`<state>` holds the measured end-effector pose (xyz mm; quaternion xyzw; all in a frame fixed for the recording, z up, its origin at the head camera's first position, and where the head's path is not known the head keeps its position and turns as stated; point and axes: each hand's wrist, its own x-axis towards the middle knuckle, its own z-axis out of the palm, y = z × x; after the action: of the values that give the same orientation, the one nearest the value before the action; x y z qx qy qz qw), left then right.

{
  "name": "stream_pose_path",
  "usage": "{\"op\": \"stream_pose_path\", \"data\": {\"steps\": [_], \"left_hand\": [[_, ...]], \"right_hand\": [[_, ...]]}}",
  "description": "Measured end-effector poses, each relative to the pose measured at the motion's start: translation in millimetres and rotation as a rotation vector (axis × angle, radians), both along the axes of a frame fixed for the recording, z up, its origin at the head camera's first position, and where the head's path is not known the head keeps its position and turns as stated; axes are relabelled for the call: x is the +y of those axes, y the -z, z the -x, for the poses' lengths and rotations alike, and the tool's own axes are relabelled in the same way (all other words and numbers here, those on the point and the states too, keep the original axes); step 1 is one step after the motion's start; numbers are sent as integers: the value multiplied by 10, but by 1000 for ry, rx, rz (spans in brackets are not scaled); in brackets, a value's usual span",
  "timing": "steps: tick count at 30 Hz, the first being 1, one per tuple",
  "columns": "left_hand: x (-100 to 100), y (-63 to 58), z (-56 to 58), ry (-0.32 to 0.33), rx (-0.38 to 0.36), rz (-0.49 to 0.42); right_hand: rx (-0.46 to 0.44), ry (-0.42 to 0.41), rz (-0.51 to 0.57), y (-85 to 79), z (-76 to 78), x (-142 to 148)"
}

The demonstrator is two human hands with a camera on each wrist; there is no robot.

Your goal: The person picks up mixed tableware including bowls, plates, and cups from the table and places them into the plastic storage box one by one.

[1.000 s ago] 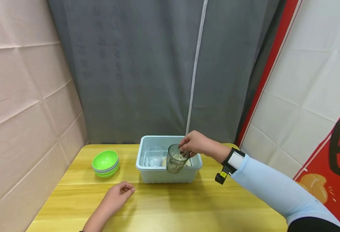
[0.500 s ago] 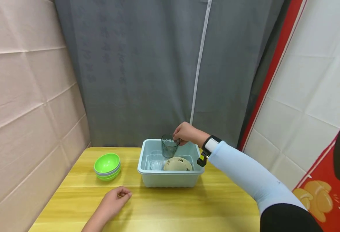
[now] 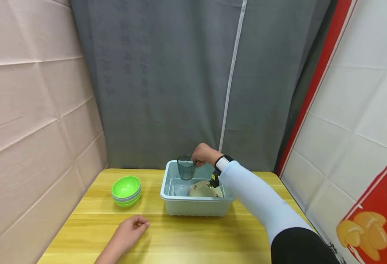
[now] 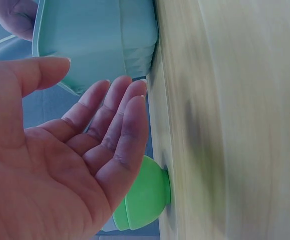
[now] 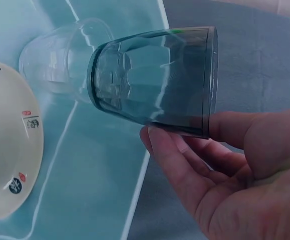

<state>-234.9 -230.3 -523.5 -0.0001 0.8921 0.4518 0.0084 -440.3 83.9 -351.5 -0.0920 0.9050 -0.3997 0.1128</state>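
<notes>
My right hand (image 3: pixel 205 154) pinches a dark tinted glass cup (image 3: pixel 186 168) by its rim, thumb on one side and fingers on the other. The cup hangs upright over the back left of a light blue plastic basin (image 3: pixel 198 209). Below it in the basin stands a clear cup (image 5: pixel 49 62), partly hidden in the head view. A cream plate (image 3: pixel 205 189) with small printed marks lies beside it in the basin. My left hand (image 3: pixel 129 233) hovers over the table in front, holding nothing, its fingers relaxed and slightly bent in the left wrist view.
A stack of green and grey bowls (image 3: pixel 126 190) stands left of the basin on the yellow wooden table (image 3: pixel 180 238). A grey curtain (image 3: pixel 167 84) hangs behind the table, with cloth walls at both sides.
My right hand has carried the dark cup from the basin's front right to its back left, and the cup has gone from tilted to upright. The left hand has barely moved.
</notes>
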Motion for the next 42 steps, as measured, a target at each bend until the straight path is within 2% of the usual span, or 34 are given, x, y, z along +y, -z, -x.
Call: {"op": "stream_pose_path", "data": {"steps": [13, 22, 29, 35, 42], "left_hand": [[5, -10, -81, 6, 16, -12], [4, -33, -89, 7, -7, -13], [-47, -58, -78, 0, -4, 18], [-63, -67, -89, 3, -13, 7], [-61, -89, -121, -2, 0, 5]], "right_hand": [[-97, -7, -81, 185, -41, -195], [-108, 46, -86, 293, -46, -233], [-94, 30, -134, 384, -20, -294], [-110, 34, -168, 429, -26, -305], [-116, 11, -198, 427, -53, -286]]}}
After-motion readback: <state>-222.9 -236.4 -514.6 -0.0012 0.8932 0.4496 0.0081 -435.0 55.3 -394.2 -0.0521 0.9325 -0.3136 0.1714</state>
